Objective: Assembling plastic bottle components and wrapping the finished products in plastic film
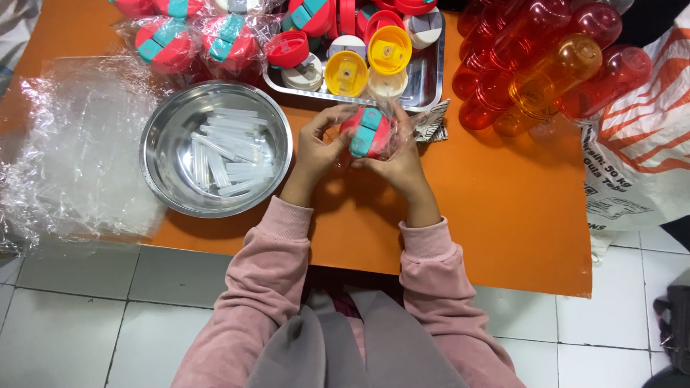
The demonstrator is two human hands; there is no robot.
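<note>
A red bottle lid with a teal flip clasp sits between both my hands over the orange table. My left hand grips its left side with curled fingers. My right hand cups its right side and underside. A thin clear plastic wrap seems to lie around the lid. To my left stands a round steel bowl holding several clear plastic straws.
A steel tray at the back holds red, yellow and white lids. Wrapped red-teal lids lie at back left. Clear plastic bags cover the left end. Red and orange bottles pile at right beside a white sack.
</note>
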